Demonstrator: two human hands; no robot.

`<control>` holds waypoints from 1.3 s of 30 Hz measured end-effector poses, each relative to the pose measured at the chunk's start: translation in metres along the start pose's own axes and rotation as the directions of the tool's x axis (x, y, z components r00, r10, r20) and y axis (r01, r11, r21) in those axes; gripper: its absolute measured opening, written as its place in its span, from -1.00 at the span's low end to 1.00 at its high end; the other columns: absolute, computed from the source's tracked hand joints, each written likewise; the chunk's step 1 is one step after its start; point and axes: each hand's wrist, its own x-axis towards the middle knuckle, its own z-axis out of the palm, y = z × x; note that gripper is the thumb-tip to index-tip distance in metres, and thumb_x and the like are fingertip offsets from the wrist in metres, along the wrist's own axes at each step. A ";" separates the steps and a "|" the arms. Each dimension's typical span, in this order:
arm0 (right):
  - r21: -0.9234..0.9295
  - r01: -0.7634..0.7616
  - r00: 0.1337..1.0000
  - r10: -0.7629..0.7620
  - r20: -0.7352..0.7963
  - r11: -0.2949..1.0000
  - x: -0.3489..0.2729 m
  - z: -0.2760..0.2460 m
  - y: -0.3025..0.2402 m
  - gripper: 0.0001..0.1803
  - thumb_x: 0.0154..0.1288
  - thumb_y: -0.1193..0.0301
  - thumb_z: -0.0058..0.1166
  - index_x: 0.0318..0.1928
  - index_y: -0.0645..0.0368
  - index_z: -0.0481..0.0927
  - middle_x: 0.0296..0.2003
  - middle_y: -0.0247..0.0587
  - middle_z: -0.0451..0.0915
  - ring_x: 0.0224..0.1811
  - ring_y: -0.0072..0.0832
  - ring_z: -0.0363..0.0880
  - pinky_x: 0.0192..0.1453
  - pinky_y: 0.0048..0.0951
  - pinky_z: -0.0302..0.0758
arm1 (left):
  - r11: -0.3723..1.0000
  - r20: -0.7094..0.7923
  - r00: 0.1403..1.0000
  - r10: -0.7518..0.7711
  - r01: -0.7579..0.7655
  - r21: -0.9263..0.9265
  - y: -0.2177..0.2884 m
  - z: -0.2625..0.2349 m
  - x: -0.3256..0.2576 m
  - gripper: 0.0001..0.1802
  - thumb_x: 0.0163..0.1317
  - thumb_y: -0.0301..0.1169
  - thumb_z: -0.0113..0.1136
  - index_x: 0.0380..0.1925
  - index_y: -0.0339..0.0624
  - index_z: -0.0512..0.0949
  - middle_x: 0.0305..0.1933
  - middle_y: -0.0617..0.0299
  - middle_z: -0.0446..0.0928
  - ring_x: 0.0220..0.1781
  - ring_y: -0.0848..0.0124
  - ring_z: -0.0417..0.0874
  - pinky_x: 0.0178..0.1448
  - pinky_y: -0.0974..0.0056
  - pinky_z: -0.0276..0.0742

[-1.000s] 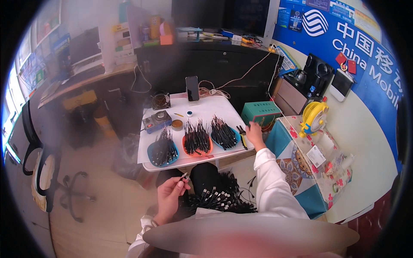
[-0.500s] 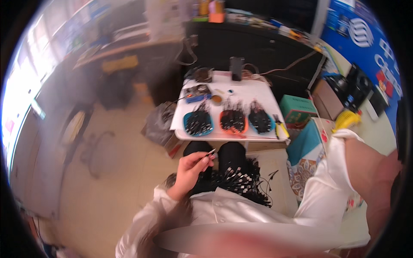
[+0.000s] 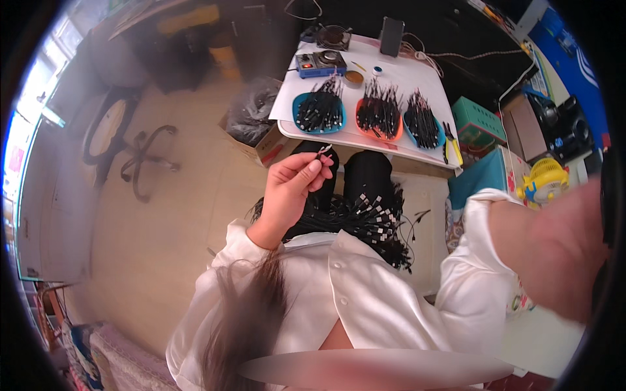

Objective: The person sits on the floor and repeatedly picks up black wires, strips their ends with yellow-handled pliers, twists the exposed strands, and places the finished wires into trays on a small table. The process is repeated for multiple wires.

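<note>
Far left: round-seat swivel chair on a star base [image 3: 130, 140] on the beige floor, well apart from the work. Next, crumpled grey plastic bag [image 3: 251, 111] sitting in an open cardboard box [image 3: 267, 146], just beside the table's left edge.

Left hand [image 3: 293, 186] raised over the lap, fingers pinched together w/ thumb on a small black connector w/ metal tip [image 3: 324, 150]; the piece sits just below the near edge of the white rectangular table [image 3: 424, 85]. Under the hand, across the person's dark-trousered lap: big bundle of black cables w/ silver plug ends [image 3: 365, 218], spilling toward the right.

On the table, L to R: blue oval tray [image 3: 319, 111], orange oval tray [image 3: 378, 117], second blue oval tray [image 3: 422, 124], each heaped w/ black connectors. Behind them a small blue box-shaped device w/ red light [image 3: 319, 63], a round tin [image 3: 354, 76], and a dark phone standing upright [image 3: 391, 36]. Yellow-handled pliers [image 3: 451, 144] lie at the table's right edge.

Right of table: teal plastic crate [image 3: 476, 120], then yellow small fan [image 3: 544, 181].

Right hand [image 3: 561, 254] lifted close to the camera, large and blurred; grip can't tell, nothing seen in it. White sleeve [image 3: 482, 215] below it. Hands well apart.
</note>
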 end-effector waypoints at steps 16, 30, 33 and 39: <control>0.360 -0.901 0.039 0.783 0.620 -0.240 -0.215 0.117 0.016 -0.89 0.30 0.56 0.16 -0.18 0.31 0.59 -0.23 -0.29 0.60 -0.20 -0.61 0.57 -0.06 -0.58 0.49 | 0.997 0.012 0.997 -0.077 0.077 0.000 -0.016 0.004 0.030 -0.80 0.34 -0.55 0.08 -0.12 -0.39 0.61 -0.20 0.04 0.65 -0.31 0.49 0.54 -0.22 0.45 0.44; 0.458 -0.827 0.021 0.796 0.605 -0.326 -0.204 0.111 0.006 -0.87 0.32 0.52 0.14 -0.15 0.29 0.55 -0.26 -0.30 0.58 -0.23 -0.63 0.55 -0.09 -0.60 0.49 | 0.976 0.012 0.996 -0.085 0.080 0.204 -0.017 0.014 0.014 -0.83 0.30 -0.60 0.13 -0.15 -0.36 0.64 -0.30 0.14 0.67 -0.42 0.59 0.51 -0.33 0.51 0.45; 0.411 -0.805 -0.045 0.736 0.675 -0.427 -0.201 0.107 0.004 -0.84 0.34 0.49 0.14 -0.13 0.30 0.55 -0.27 -0.29 0.59 -0.28 -0.63 0.55 -0.16 -0.62 0.51 | 0.979 0.056 0.995 -0.083 0.071 0.191 -0.016 0.014 0.009 -0.83 0.30 -0.59 0.13 -0.15 -0.37 0.64 -0.32 0.12 0.67 -0.43 0.59 0.50 -0.36 0.52 0.42; 0.573 -0.486 -0.062 0.680 0.731 -0.660 -0.210 0.119 -0.013 -0.85 0.36 0.47 0.12 -0.14 0.29 0.55 -0.35 -0.30 0.59 -0.39 -0.62 0.55 -0.33 -0.62 0.50 | 0.991 0.139 0.982 -0.127 0.131 -0.024 -0.016 0.011 0.007 -0.81 0.30 -0.58 0.12 -0.14 -0.41 0.63 -0.35 0.05 0.65 -0.46 0.52 0.48 -0.39 0.49 0.34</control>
